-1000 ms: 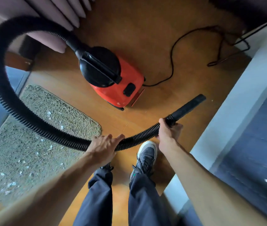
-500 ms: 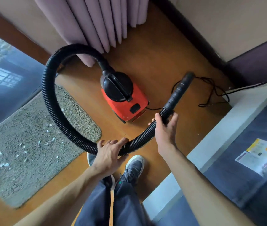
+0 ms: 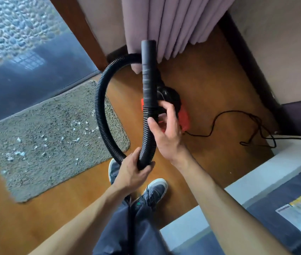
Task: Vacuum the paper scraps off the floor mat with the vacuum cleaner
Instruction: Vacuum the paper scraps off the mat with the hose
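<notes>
A red and black vacuum cleaner (image 3: 183,115) stands on the wooden floor, mostly hidden behind its hose and my right hand. Its black ribbed hose (image 3: 100,107) loops up and round to the left. My left hand (image 3: 133,172) grips the hose at the bottom of the loop. My right hand (image 3: 166,131) holds the hose just below the smooth black nozzle tube (image 3: 148,70), which points up and away from me. A beige shaggy floor mat (image 3: 41,144) lies to the left, strewn with several white paper scraps (image 3: 76,139).
A black power cord (image 3: 238,124) trails over the floor to the right. Mauve curtains (image 3: 173,23) hang at the back. A glass door (image 3: 26,74) borders the mat. A white-edged bed with a leaflet (image 3: 300,212) is at the right. My shoes (image 3: 153,190) stand below the hose.
The nozzle tube has swung from pointing right to pointing up and left, now in front of the vacuum cleaner. Both hands kept hold of the hose, and the view has shifted.
</notes>
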